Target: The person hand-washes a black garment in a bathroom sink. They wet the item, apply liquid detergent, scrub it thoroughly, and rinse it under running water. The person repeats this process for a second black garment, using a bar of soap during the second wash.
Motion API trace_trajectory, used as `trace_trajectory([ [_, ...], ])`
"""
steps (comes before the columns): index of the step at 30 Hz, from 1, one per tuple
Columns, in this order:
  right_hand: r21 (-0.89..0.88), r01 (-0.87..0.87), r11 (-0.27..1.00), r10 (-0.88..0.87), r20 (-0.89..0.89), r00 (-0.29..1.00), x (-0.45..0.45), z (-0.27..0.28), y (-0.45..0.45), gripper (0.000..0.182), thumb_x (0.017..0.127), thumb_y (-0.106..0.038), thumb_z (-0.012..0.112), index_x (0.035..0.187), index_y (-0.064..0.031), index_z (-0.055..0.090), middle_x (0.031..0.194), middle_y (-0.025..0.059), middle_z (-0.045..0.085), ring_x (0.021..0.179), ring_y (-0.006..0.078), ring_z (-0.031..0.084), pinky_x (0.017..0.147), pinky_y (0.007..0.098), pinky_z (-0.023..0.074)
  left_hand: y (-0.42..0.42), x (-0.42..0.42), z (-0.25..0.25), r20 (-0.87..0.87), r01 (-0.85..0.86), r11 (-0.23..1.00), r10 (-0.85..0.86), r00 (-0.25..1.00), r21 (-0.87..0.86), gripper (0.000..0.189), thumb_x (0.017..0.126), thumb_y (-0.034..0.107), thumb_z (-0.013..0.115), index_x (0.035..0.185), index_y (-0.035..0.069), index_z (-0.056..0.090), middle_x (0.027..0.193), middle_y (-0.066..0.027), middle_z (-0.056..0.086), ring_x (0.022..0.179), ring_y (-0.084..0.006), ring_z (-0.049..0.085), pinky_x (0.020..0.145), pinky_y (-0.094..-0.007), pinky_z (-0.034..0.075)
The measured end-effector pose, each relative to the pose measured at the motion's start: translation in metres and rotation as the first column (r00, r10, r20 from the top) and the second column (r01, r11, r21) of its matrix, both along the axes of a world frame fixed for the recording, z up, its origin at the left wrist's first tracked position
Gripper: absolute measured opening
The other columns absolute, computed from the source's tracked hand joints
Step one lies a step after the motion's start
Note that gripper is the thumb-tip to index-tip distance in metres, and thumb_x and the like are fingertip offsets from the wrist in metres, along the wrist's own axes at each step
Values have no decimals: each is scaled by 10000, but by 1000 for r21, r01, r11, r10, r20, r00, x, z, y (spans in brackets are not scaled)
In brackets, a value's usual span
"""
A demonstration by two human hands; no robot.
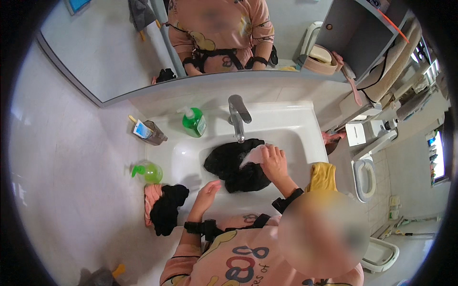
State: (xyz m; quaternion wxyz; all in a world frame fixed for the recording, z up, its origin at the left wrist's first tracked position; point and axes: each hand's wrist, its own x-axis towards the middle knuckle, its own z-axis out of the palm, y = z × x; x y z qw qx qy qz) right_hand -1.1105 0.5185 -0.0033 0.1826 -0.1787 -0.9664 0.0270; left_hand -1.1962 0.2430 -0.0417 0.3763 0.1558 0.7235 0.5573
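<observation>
A dark, crumpled cloth [229, 161] lies in the basin of the white sink [286, 114], below a chrome faucet [238, 118]. My right hand [274, 162] is over the cloth's right part and grips a whitish, translucent packet or bag [253, 156]; its exact kind cannot be told. Near the basin's front left, my left hand [208, 195] holds nothing, its fingers extended and its thumb apart. It does not touch the dark cloth.
A green pump bottle [195, 122] and a cup with a toothpaste tube [152, 134] stand on the sink's back left. At the left are a light-green pump bottle [148, 172], a black cloth [168, 209] and a pink cloth [152, 200]. A yellow cloth [322, 177] hangs over the right rim.
</observation>
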Motion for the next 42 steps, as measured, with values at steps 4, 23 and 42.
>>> trace_trajectory([
  [4,20,34,999,-34,-6,999,8,-9,0,499,621,-121,706,1075,-80,506,1099,98,531,964,266,533,787,389,416,-3,-1,-12,-26,7,1000,-7,1000,-7,325,947,225,487,1195,20,528,1056,-112,634,1000,-168,592,872,-275,436],
  [23,-186,114,976,-137,-119,983,34,-1,8,501,624,-154,702,1091,-106,527,1035,52,580,914,238,564,795,376,399,8,-8,-12,-124,-37,998,30,992,-59,331,937,251,503,1152,5,559,1052,-126,644,976,-182,607,866,-272,440],
  [42,24,-167,986,166,45,985,-39,-16,-27,522,650,-207,718,1112,-100,499,920,81,526,856,244,540,755,374,397,7,-1,-9,31,-77,996,76,997,41,313,935,201,497,1167,-3,545,1078,-124,626,1010,-171,582,878,-261,427],
])
